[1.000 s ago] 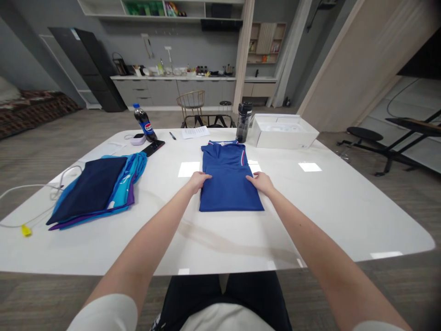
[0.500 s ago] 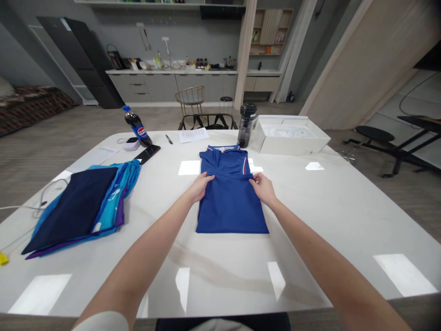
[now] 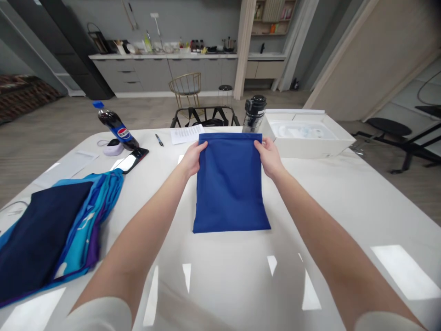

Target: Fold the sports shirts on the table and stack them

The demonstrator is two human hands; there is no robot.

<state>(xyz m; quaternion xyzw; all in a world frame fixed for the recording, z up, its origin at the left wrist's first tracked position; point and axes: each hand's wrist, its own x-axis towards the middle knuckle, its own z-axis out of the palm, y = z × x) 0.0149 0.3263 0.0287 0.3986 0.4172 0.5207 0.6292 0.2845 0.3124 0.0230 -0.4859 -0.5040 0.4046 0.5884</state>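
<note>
A folded blue shirt (image 3: pixel 230 186) is held up by its far edge, its near edge resting on the white table (image 3: pixel 227 280). My left hand (image 3: pixel 193 157) pinches the upper left corner between thumb and fingers. At the upper right corner, my right hand (image 3: pixel 269 156) grips the cloth the same way. The striped collar and sleeve trim do not show. To the left lies a pile of folded clothes, with a dark navy piece (image 3: pixel 41 230) on top and turquoise and purple ones (image 3: pixel 82 239) beneath.
Behind the shirt stand a black tumbler (image 3: pixel 254 114) and an open white box (image 3: pixel 310 146). At the back left are a cola bottle (image 3: pixel 119 128), a phone (image 3: pixel 136 161), a lilac case (image 3: pixel 113 148), a pen (image 3: pixel 159 140) and printed paper (image 3: pixel 186 134).
Both hands have raised the shirt's far part off the table; its collar end is now out of sight. The view has shifted closer, and the clothes pile sits further left in it.
</note>
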